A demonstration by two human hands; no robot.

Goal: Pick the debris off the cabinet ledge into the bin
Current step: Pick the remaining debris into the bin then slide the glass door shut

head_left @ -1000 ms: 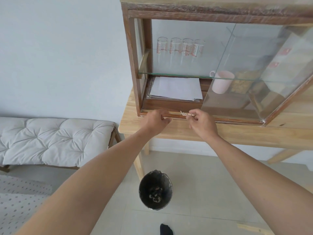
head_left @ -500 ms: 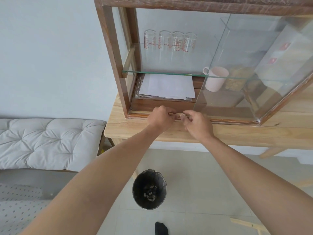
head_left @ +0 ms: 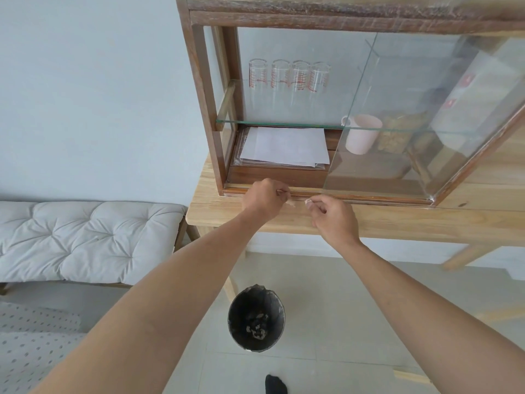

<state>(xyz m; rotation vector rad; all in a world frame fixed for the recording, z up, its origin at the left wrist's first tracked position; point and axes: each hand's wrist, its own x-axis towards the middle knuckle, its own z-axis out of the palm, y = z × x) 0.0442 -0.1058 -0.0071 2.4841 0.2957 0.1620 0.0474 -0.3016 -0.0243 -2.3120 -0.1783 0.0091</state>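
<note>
At frame centre, the left hand (head_left: 262,198) and right hand (head_left: 333,216) each pinched debris (head_left: 308,201) at the ledge (head_left: 369,196). Best to keep both pinches tight until over the bin (head_left: 255,319), lower centre.

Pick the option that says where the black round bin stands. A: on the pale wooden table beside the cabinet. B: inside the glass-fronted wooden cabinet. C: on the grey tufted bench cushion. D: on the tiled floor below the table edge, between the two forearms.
D: the black round bin sits on the tiled floor, seen between the forearms, debris already inside.
</note>
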